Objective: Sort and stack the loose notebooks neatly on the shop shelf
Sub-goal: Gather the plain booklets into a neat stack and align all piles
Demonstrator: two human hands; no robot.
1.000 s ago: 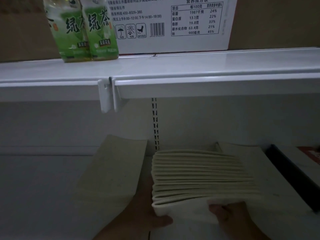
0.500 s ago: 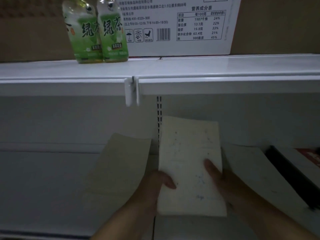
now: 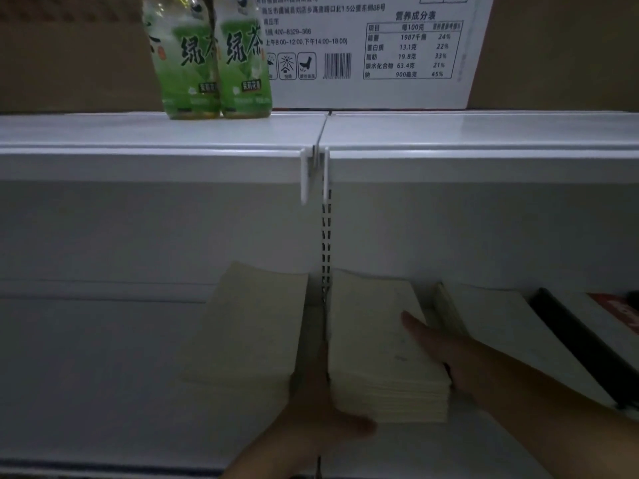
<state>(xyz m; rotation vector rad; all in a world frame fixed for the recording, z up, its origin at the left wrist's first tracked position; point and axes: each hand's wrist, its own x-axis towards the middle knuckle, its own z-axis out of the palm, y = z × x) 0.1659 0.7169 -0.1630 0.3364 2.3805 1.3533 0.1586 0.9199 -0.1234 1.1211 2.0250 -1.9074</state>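
A thick stack of cream notebooks (image 3: 377, 344) lies flat on the white lower shelf (image 3: 96, 368), between two other piles. My left hand (image 3: 318, 416) holds its left side, with the thumb along the front bottom edge. My right hand (image 3: 446, 354) grips its right side, thumb lying on the top cover. Close on the left sits another cream notebook pile (image 3: 249, 326). A paler pile (image 3: 501, 330) lies to the right, partly hidden behind my right forearm.
A black-edged item (image 3: 581, 344) and something red (image 3: 619, 305) lie at the far right of the shelf. The upper shelf (image 3: 449, 140) overhangs, carrying two green tea bottles (image 3: 211, 63) and a white printed carton (image 3: 380, 46). A slotted upright (image 3: 326, 243) runs down the back wall.
The stack in my hands went from edge-on to upright with its cover facing me, and now lies flat low on the shelf between the two piles. Both hands stayed on it.
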